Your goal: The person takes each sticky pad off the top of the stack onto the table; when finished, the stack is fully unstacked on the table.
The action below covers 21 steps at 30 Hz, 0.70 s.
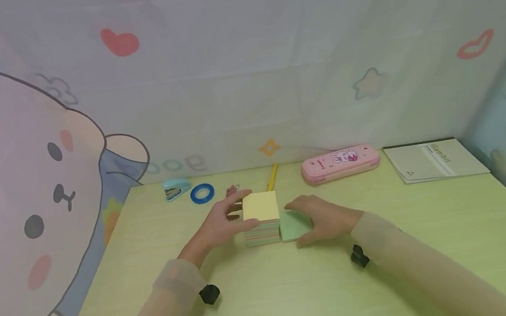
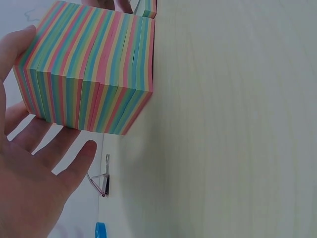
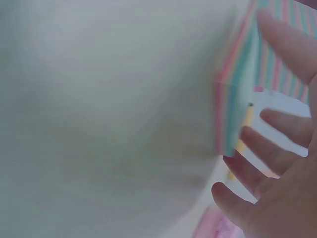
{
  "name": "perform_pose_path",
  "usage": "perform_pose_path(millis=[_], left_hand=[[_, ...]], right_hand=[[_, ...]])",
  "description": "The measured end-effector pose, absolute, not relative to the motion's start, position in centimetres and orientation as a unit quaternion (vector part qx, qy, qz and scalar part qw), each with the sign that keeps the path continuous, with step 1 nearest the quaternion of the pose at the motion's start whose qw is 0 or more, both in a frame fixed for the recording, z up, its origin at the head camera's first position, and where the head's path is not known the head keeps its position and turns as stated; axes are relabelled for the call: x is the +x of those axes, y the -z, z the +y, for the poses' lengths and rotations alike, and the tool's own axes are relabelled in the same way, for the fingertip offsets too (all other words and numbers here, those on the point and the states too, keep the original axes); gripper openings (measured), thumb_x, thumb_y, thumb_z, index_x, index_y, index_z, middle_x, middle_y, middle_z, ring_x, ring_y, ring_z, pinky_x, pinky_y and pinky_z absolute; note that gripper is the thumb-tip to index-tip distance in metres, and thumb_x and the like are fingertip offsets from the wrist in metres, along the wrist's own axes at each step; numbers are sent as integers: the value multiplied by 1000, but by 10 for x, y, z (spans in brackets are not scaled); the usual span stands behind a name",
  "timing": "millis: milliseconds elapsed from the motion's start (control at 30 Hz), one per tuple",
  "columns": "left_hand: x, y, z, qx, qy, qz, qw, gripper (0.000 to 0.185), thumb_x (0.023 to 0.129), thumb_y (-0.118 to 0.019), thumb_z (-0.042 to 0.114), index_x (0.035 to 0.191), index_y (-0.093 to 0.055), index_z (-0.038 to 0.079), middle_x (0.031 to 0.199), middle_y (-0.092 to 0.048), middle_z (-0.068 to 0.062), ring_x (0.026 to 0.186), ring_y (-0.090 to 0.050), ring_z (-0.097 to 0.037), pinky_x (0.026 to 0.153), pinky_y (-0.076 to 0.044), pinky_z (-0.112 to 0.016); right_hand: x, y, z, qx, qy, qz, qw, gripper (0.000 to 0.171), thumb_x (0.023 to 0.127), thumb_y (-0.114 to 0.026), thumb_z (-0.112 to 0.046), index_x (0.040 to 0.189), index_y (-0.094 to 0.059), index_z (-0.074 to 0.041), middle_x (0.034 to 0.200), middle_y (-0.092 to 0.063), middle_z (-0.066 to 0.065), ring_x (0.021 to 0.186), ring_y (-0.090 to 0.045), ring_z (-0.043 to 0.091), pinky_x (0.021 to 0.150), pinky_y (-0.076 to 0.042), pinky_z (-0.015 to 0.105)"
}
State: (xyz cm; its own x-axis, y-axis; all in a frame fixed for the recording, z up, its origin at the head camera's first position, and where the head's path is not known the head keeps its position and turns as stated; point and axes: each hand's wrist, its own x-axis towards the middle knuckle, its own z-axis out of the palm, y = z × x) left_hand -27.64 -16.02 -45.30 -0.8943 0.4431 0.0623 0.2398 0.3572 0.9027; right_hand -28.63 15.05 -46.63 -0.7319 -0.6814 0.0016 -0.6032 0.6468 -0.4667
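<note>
A thick block of striped, multicoloured paper notes [image 1: 260, 208] with a yellow top sheet stands mid-table. My left hand [image 1: 219, 223] lies against its left side, thumb on the block [image 2: 89, 74], the other fingers [image 2: 54, 148] straight and spread beside it. Right next to the block sits a lower stack with a green top [image 1: 292, 225]. My right hand [image 1: 323, 219] arches over that stack, thumb at its near edge. In the blurred right wrist view the low stack [image 3: 232, 114] shows between thumb and loosely spread fingers [image 3: 257, 171].
Along the back edge lie a small blue stapler [image 1: 176, 187], a blue tape roll [image 1: 202, 193], a binder clip [image 2: 101, 181], a yellow pencil [image 1: 272, 177], a pink pencil case [image 1: 340, 162] and a grey booklet [image 1: 433, 160]. The light wood table [image 1: 282, 294] meets a cartoon-print curtain behind.
</note>
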Motion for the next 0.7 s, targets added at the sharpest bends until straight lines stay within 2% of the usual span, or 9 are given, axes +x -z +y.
perform_pose_path(millis=[167,400,567,700], left_hand=[[-277,455,-161,214,-529,816,93,78,92,-83,24,160,-45,14,175,-16,-14,141,-51,-41,117,-41,-62],[-276,456,-162,215,-526,817,96,80,93,-82,32,161,-44,15,176,-6,-11,144,-49,-39,118,-39,-62],[-277,456,-162,224,-526,815,97,79,94,-81,33,163,-41,23,176,-5,-8,146,-47,-37,120,-38,-61],[-278,455,-164,235,-523,814,91,84,94,-82,31,165,-37,24,174,-22,-12,147,-47,-37,119,-39,-61]], right_hand=[[-288,446,140,-344,259,899,73,105,85,-84,-56,161,-35,-1,161,-44,15,147,-43,30,123,-37,50],[-285,425,108,-375,289,880,47,101,92,-77,-55,165,-29,-5,169,-33,13,157,-29,32,127,-29,54],[-286,422,94,-396,279,874,40,96,93,-78,-49,163,-32,-1,163,-43,15,149,-41,31,124,-35,50],[-288,424,93,-390,262,882,40,93,93,-80,-44,161,-35,0,157,-50,15,140,-50,29,118,-42,47]])
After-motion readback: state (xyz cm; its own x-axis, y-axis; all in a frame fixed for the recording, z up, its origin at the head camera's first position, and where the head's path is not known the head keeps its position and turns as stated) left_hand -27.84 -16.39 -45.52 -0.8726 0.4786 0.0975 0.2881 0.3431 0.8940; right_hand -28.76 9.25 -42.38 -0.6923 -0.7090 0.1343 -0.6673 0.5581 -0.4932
